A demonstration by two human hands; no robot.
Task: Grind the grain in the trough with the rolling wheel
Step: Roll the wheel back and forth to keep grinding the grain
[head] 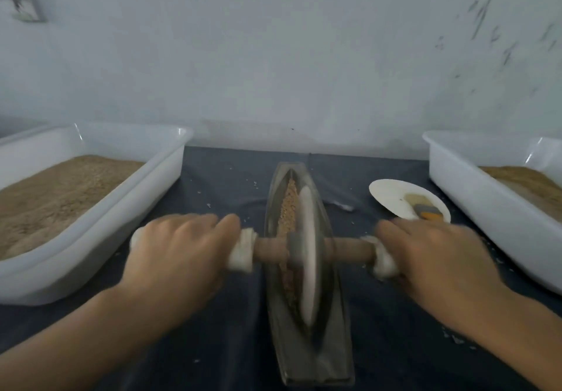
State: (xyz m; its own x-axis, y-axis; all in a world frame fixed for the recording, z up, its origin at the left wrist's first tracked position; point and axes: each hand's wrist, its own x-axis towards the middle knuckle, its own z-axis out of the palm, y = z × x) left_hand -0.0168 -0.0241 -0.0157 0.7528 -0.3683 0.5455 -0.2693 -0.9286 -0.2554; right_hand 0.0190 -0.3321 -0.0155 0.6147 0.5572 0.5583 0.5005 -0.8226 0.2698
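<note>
A long boat-shaped metal trough (316, 360) lies lengthwise in the middle of the dark table. Brown grain (288, 208) fills its groove. A pale rolling wheel (307, 256) stands upright in the groove, blurred by motion. A wooden axle (270, 249) runs through the wheel, and both ends are wrapped in white cloth. My left hand (179, 253) grips the left wrapped end. My right hand (435, 256) grips the right wrapped end.
A white tray (100, 232) of brown grain sits at the left. Another white tray (486, 208) with ground meal stands at the right. A small white plate (392, 199) holding a brush (425, 208) lies between trough and right tray. A wall rises behind.
</note>
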